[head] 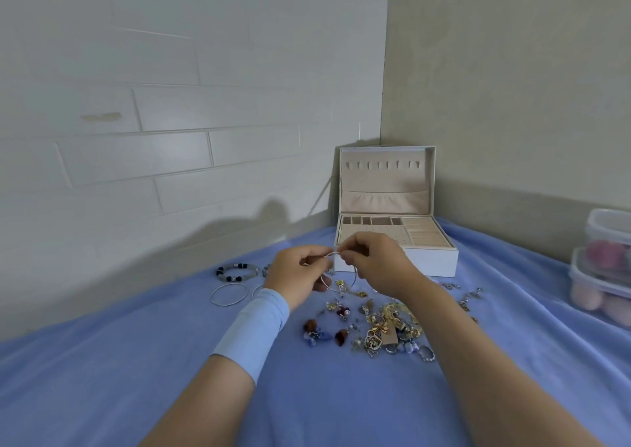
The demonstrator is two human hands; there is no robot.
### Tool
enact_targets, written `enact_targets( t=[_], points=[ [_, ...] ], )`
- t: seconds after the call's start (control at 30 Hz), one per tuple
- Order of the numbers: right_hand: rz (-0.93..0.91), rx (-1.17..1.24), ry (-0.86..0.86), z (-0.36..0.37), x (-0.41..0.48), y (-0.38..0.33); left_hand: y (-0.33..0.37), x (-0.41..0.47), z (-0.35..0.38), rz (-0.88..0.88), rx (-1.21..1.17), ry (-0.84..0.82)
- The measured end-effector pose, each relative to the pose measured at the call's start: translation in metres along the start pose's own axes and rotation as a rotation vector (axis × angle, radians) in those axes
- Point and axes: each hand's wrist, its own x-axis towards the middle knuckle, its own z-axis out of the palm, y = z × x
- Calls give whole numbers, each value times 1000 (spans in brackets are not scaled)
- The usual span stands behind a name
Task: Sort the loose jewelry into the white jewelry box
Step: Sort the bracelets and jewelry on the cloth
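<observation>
The white jewelry box [396, 258] stands open in the far corner, its lid upright and its beige compartments showing. In front of it, above the cloth, my left hand [300, 276] and my right hand [375, 265] both pinch a thin silver hoop bangle [353, 282] near its top. A heap of loose jewelry [382, 327] in gold, silver and blue lies below my right wrist. To the left lie a silver hoop [228, 294] and a dark beaded bracelet [237, 272].
A blue cloth [136, 378] covers the surface. Walls close in behind and to the right. Two stacked clear plastic containers [604, 269] with pink items stand at the right edge.
</observation>
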Motion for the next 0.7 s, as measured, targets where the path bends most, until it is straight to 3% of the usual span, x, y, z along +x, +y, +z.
enact_targets(
  t=[0.13,0.4,0.5,0.7],
  points=[
    [52,116,-20,16,-1,-16,4,-6,-31,-21,-46,59],
    [64,-22,-279,88,8,-70,-22,-19,-117,-26,521,24],
    [89,-96,-358,115,9,-84,-30,-26,-138,-84,692,-40],
    [102,-227,-347,145,12,-87,-27,-38,-157,-273,789,-262]
  ],
)
